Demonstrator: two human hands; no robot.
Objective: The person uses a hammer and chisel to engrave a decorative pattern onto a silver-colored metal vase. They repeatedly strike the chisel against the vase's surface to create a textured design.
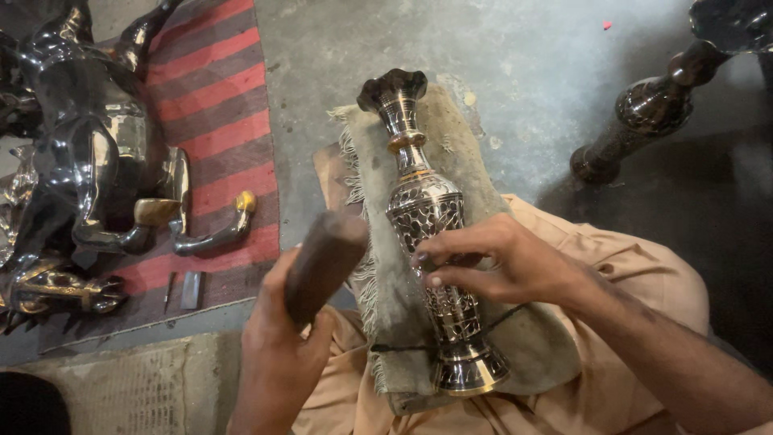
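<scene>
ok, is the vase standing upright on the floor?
No: the engraved metal vase lies on its side on a fringed cloth pad, with the right hand resting on its body.

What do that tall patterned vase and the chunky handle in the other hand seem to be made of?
The tall engraved vase looks like polished metal, perhaps brass: mirror-like glints, gold bands, dark inlaid pattern. The thick brown handle in the left hand looks like worn wood: matte, no shine. The right hand steadies the vase.

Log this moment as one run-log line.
left hand: grips wooden mallet, raised | right hand: on engraved metal vase | vase: lying on fringed cloth pad over lap
</scene>
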